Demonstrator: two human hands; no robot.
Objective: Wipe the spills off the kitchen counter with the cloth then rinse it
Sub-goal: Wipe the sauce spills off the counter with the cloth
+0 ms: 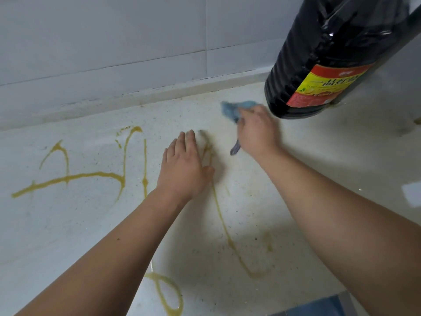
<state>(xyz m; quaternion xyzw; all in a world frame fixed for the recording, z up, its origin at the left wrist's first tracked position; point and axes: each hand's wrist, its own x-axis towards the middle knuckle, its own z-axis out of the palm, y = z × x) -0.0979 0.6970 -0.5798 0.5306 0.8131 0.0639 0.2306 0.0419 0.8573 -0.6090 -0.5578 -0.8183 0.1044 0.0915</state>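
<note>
A person's right hand [257, 131] grips a crumpled blue cloth [237, 109] against a pale speckled stone kitchen counter [319, 179], near the back edge where the counter meets a grey tiled wall [114, 37]. The left hand [184, 165] lies flat on the counter, fingers straight and together, holding nothing. Just beside the cloth, to its right, stands a large dark plastic bottle with a red and yellow label [319, 65].

Thin yellow-brown streaks of spilled liquid [68, 176] cross the counter to the left of both hands, and one long streak [223, 222] runs from beside the left hand's fingers back toward the person, its long axis roughly front to rear between the two forearms. The counter around the cloth looks only faintly smeared (the heavier lines lie well to the left and near the front edge).

Most of the wiping appears still to be done. The cloth sits at the far right end of the mess, so the right hand would need to sweep leftward and toward the person; the left hand is nearer the thick streaks but holds no cloth.
</note>
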